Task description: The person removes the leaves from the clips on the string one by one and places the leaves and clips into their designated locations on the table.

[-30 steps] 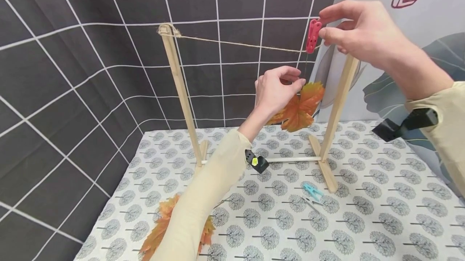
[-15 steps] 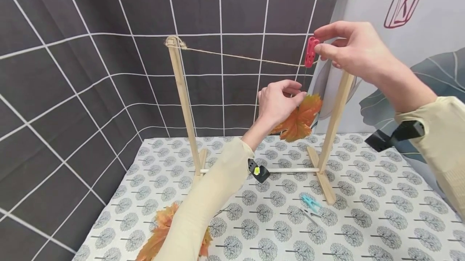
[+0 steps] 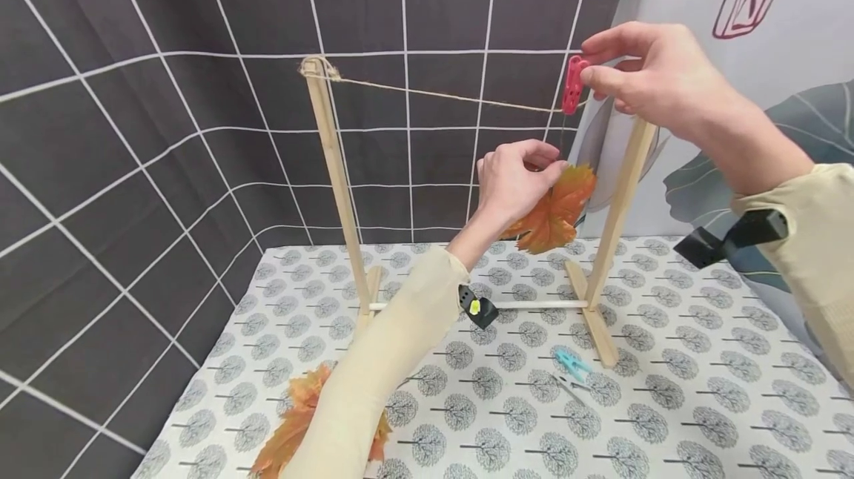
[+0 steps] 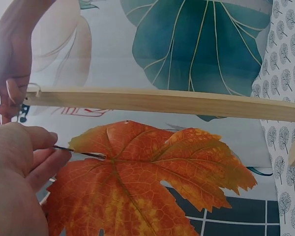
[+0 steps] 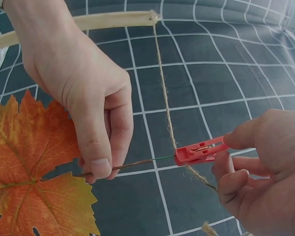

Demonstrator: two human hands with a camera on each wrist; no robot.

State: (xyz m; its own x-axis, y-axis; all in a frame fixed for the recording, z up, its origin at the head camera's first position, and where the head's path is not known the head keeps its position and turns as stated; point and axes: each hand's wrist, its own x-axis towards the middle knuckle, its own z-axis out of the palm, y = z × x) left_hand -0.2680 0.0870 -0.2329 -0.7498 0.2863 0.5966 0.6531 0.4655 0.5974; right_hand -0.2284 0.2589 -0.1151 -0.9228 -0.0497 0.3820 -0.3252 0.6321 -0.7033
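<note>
In the head view a red clothespin (image 3: 574,84) stands upright on the twine (image 3: 454,96) near its right end. My right hand (image 3: 674,78) holds the clothespin's handle end between thumb and fingers. Below it my left hand (image 3: 514,179) pinches the thin stem of an orange maple-like leaf (image 3: 557,208). The right wrist view shows the stem (image 5: 132,165) running from the left fingers up to the clothespin's (image 5: 201,150) tip, where the twine crosses too. In the left wrist view the leaf (image 4: 137,172) hangs beyond the left fingertips.
A wooden post (image 3: 336,175) carries the twine at left, another post (image 3: 620,212) at right. A white rod (image 3: 540,305) joins their feet. On the tree-patterned tablecloth (image 3: 507,420) lie a light blue clothespin (image 3: 571,364), a whitish clothespin (image 3: 570,388) and more orange leaves (image 3: 293,423), partly behind my left sleeve.
The head view has tilted, shifting the whole scene down and then slightly up. Both hands keep their hold on the clothespin and stem, with little movement relative to the twine.
</note>
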